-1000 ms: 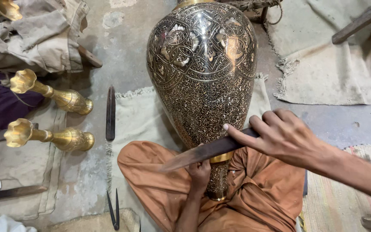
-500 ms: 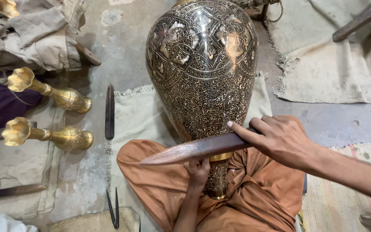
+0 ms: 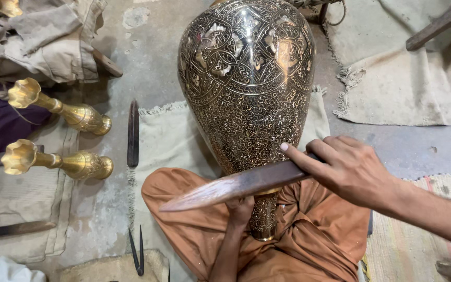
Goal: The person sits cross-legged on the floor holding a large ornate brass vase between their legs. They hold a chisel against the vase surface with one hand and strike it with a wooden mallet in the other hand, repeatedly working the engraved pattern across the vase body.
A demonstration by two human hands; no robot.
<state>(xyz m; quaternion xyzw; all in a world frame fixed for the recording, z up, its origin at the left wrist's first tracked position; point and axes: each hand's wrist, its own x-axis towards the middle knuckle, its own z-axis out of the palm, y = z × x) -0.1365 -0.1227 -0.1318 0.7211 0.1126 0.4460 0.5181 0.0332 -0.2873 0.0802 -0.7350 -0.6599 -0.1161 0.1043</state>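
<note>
A large engraved brass vase [image 3: 246,89] lies tilted across my lap, its narrow foot toward me. My right hand [image 3: 348,167] grips a long flat wooden tool [image 3: 230,188] and holds it across the vase's lower body, index finger stretched along the tool. My left hand [image 3: 240,209] reaches up from below and steadies the vase near its narrow foot, partly hidden behind the tool. My legs in orange cloth [image 3: 309,245] sit under the vase.
Two small golden brass vases [image 3: 58,109] [image 3: 53,162] lie on the left. A dark pointed tool [image 3: 133,133] rests on a pale mat [image 3: 168,141]. Small black pincers [image 3: 138,250] lie near my knee. Cloth piles sit at upper left and right.
My right hand has slid the wooden tool leftward and lower across the vase, its tip now further left. The left hand stays near the foot.
</note>
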